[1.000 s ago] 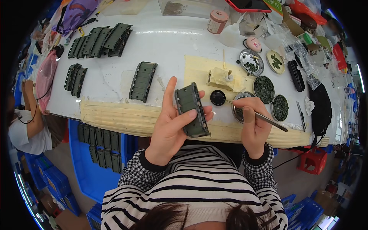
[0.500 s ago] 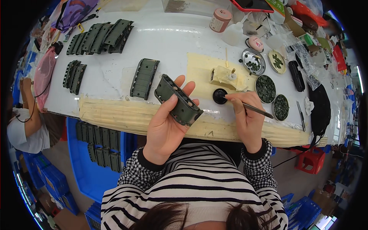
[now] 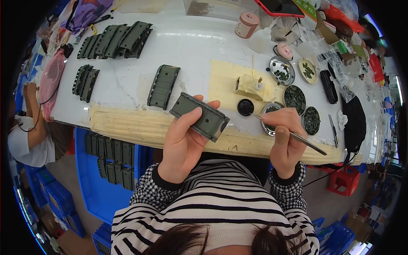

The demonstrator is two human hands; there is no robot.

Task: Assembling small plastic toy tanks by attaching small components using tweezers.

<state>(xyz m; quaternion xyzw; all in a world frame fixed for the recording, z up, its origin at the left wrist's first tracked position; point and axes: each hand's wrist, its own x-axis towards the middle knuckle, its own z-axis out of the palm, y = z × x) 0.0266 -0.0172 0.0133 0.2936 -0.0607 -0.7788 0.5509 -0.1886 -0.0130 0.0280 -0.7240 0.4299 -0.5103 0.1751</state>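
My left hand (image 3: pixel 180 142) grips a curved dark-green panel (image 3: pixel 214 123) with ridged edges, the thumb pressing on its broad face. In my right hand (image 3: pixel 290 142) is a slim pair of metal tweezers (image 3: pixel 309 145), slanting with the tip up and left. That tip sits just right of a small round black pot (image 3: pixel 245 107), apart from it as far as I can see. Partly under my right hand lies a round metal dish (image 3: pixel 265 111) of dark-green pieces. Another curved green panel (image 3: pixel 163 88) rests on the table beyond my left hand.
Stacked green panels (image 3: pixel 112 40) lie far left, with two more (image 3: pixel 85 84) nearer. A blue crate (image 3: pixel 91 187) below the table holds several. Round tins of green bits (image 3: pixel 294 100), a taped block (image 3: pixel 246 86), a pink jar (image 3: pixel 246 25) and a black pouch (image 3: pixel 328 86) crowd the right.
My right hand and the tweezers have moved right and down, away from the black pot, uncovering the metal dish. The panel in my left hand has turned its broad face more toward me.
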